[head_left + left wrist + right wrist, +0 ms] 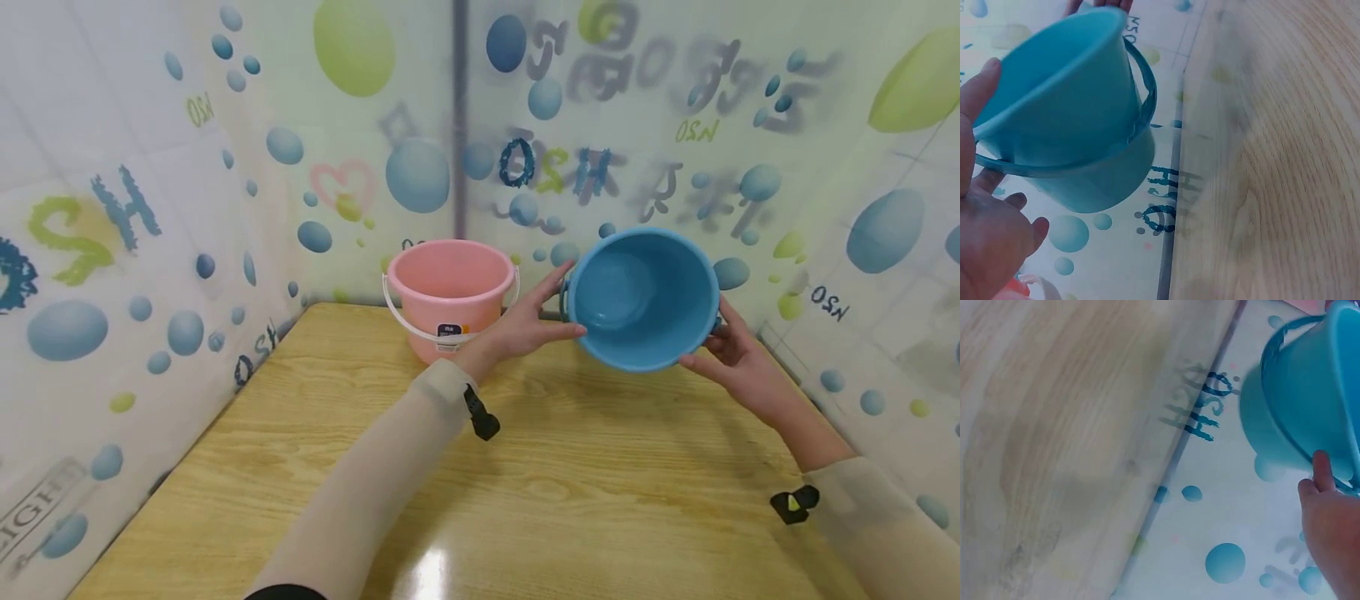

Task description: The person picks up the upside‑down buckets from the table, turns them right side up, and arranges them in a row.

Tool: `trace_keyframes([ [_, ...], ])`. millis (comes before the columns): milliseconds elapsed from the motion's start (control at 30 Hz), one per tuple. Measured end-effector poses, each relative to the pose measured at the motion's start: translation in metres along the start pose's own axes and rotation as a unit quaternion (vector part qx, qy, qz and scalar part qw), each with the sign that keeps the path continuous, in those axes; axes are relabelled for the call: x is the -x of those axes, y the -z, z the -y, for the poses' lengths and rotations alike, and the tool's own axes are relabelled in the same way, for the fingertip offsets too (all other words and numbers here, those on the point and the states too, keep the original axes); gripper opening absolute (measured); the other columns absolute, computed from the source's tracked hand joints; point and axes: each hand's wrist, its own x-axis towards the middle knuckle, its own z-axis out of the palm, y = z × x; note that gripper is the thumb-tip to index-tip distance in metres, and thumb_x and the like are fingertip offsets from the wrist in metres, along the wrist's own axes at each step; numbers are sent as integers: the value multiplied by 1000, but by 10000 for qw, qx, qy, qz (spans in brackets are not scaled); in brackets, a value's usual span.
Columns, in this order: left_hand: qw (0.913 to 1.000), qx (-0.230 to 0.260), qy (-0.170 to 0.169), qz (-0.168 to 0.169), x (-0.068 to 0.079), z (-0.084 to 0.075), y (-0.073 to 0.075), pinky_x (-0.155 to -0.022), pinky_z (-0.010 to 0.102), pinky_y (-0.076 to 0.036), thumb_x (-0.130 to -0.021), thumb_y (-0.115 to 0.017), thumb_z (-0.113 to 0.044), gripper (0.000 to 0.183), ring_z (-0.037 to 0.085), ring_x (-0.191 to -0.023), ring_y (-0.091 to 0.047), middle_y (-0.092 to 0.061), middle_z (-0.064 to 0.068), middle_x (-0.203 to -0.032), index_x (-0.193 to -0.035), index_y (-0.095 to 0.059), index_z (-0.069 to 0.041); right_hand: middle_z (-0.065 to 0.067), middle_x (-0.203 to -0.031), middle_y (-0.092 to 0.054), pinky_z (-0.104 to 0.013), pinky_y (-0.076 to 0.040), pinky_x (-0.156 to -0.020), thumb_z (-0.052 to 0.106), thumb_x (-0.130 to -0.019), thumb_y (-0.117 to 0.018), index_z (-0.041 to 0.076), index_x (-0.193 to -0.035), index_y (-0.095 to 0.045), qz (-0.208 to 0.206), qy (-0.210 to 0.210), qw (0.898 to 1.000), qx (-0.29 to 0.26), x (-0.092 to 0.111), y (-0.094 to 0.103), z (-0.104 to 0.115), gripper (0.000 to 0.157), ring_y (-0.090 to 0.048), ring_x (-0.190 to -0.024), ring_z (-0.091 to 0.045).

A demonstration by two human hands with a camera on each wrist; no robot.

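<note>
A blue plastic bucket is held up over the back of the table, tilted so its mouth faces the head camera. My left hand grips its left rim, thumb at the front and fingers on the outside. On the opposite side my right hand holds the rim in the same manner. The left wrist view shows the blue bucket from the side, its blue handle hanging round the body. In the right wrist view, fingers of the right hand press against the bucket close to its handle.
A pink bucket with a white handle stands upright at the back of the wooden table, just left of the left hand. Printed curtains with blue and green spots enclose the table at the back and both sides.
</note>
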Motion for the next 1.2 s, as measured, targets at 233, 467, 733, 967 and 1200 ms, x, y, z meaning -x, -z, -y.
trace_keyframes([
  [233,9998,183,-99,2,1,-1,6,-121,60,-28,-83,-86,-36,106,20,-154,-29,-32,-5,-166,-156,-12,-59,-13,-129,-57,-16,-56,-80,8,-94,-73,40,-163,-6,-131,80,9986,513,-5,5,6,102,-66,-107,0],
  [467,9979,614,-183,91,0,1,8,-112,59,-43,-86,-84,-21,105,29,-145,-45,-48,12,-153,-162,-16,-43,-6,-117,-59,-16,-51,-71,13,-92,-77,32,-165,-9,-325,-4,9925,1177,-5,6,4,101,-61,-92,0],
  [733,9957,914,130,65,1,1,9,-100,44,-56,-90,-80,-23,95,30,-132,-59,-51,15,-141,-161,-21,-44,-16,-138,-52,-12,-51,-77,16,-99,-68,32,-165,-14,-238,-99,9954,918,-6,8,8,87,-55,-106,3],
  [967,9913,1244,393,158,0,6,7,-104,46,-53,-90,-80,-24,92,33,-140,-52,-40,8,-162,-162,-24,-37,-17,-166,-30,-8,-50,-86,24,-102,-63,36,-164,-10,-14,-556,9976,408,-8,9,12,82,-45,-143,-41],
  [1200,9909,1266,397,234,-1,11,5,-109,51,-48,-93,-76,-28,89,36,-143,-48,-41,11,-162,-163,-22,-34,-25,-163,-30,-6,-47,-86,28,-105,-59,31,-165,-5,100,-729,9966,367,-9,9,7,80,-37,-143,-52],
])
